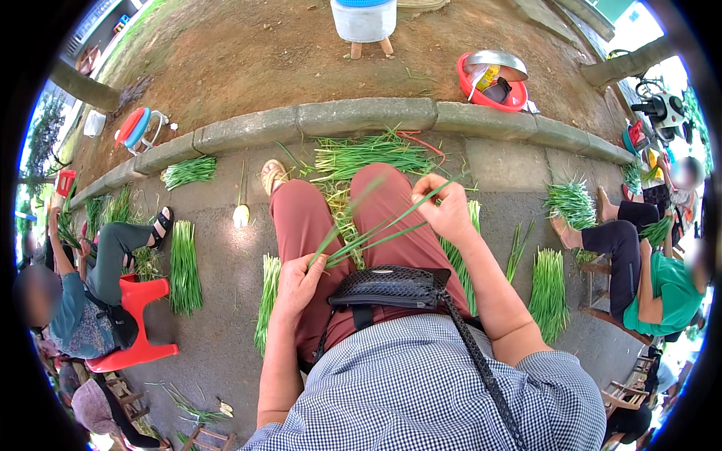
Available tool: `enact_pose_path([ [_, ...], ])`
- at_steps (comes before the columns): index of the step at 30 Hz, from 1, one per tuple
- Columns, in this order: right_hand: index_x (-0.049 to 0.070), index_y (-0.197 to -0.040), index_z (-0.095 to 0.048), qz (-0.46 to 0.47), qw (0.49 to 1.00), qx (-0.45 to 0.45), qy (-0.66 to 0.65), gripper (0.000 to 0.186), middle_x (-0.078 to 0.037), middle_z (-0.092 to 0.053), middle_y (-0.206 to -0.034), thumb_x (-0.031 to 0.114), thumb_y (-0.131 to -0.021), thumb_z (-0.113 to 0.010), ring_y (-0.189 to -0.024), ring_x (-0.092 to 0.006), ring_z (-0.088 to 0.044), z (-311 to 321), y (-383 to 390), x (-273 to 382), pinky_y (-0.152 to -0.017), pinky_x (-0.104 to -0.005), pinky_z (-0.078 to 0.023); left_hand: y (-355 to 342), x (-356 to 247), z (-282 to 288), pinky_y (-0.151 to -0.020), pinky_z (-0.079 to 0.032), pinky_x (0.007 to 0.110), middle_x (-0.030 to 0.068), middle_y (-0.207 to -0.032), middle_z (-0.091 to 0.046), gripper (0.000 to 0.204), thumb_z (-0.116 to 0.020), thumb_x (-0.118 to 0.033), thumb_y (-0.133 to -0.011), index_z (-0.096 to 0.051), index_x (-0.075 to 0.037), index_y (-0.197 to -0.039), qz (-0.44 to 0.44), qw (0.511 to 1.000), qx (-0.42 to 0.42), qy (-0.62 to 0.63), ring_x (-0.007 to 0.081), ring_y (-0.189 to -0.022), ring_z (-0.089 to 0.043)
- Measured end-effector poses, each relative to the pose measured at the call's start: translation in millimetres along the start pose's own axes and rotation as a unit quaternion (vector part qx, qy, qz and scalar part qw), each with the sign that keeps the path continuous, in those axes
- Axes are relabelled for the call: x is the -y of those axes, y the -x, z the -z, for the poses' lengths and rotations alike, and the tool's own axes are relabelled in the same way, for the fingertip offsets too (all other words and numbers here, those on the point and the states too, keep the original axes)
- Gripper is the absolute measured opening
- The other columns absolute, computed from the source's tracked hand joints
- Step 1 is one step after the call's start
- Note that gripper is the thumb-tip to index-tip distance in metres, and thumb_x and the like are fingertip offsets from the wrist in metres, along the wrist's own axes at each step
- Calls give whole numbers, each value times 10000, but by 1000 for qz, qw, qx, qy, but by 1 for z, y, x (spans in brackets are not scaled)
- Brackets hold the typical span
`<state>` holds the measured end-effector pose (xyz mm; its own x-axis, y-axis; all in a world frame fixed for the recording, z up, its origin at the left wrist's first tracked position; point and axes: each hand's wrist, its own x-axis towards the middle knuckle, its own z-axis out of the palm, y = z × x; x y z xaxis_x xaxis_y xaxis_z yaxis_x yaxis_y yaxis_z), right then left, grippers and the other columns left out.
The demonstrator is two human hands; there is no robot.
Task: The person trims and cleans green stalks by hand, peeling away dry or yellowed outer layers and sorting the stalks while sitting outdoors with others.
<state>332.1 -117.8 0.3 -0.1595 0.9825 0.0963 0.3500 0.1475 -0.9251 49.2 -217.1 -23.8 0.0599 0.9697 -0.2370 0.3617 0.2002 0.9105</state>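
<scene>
Several long green stalks (368,237) cross above my maroon-trousered legs. My left hand (301,282) is closed on their lower ends above my left thigh. My right hand (444,203) is raised over my right knee, fingers pinched on the upper part of the same stalks. A black mesh waist bag (383,293) rests on my lap. Between and beyond my knees lie loose green stalks (361,150) with yellowed trimmings (342,222). Neat bundles stand out beside me, one by my left leg (265,301), another farther right (549,293).
Co-workers sit at left (56,323) on a red stool (143,316) and at right (662,301), among more bundles (184,267). Ahead run a stone curb (361,116) and dirt ground with a red basin (492,94), a white bucket (363,22) and tree trunks (90,90).
</scene>
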Motion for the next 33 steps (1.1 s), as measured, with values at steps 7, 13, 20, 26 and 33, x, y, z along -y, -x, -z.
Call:
enact_pose_path([
  [7,23,-954,-624,-38,979,-146,-134,137,40,-587,-778,40,-818,-625,-664,-20,-501,17,-21,-28,-604,-176,-409,1,5,1,-480,-311,202,-57,-599,-447,324,-495,-262,-937,-636,29,-924,16,1000,10,21,26,-543,-379],
  [13,52,-1068,-622,53,990,-129,-16,266,-1,-632,-938,59,-803,-628,-826,-89,-569,28,-42,-30,-722,-231,-446,1,2,0,-503,-341,212,-47,-602,-459,320,-509,-258,-929,-645,31,-900,2,1000,5,0,37,-563,-406],
  [20,32,-1073,-613,56,995,67,-41,230,-47,-625,-999,87,-849,-600,-911,-103,-568,7,-36,6,-804,-262,-445,2,0,0,-562,-421,253,19,-650,-590,286,-533,-238,-912,-648,22,-939,-9,999,-3,-52,72,-615,-521],
  [26,9,-1040,-625,47,988,131,-69,213,-65,-643,-975,44,-834,-586,-901,-136,-593,-5,-26,26,-790,-270,-463,8,-9,-6,-554,-464,336,140,-704,-633,221,-584,-239,-853,-668,-38,-891,-65,985,-55,-150,276,-615,-618],
  [33,9,-964,-648,83,986,147,4,187,-81,-652,-893,3,-785,-594,-819,-156,-616,-2,-22,26,-728,-268,-481,11,-9,-12,-592,-489,352,126,-773,-651,195,-598,-226,-828,-664,-52,-888,-137,959,-95,-230,288,-664,-629],
])
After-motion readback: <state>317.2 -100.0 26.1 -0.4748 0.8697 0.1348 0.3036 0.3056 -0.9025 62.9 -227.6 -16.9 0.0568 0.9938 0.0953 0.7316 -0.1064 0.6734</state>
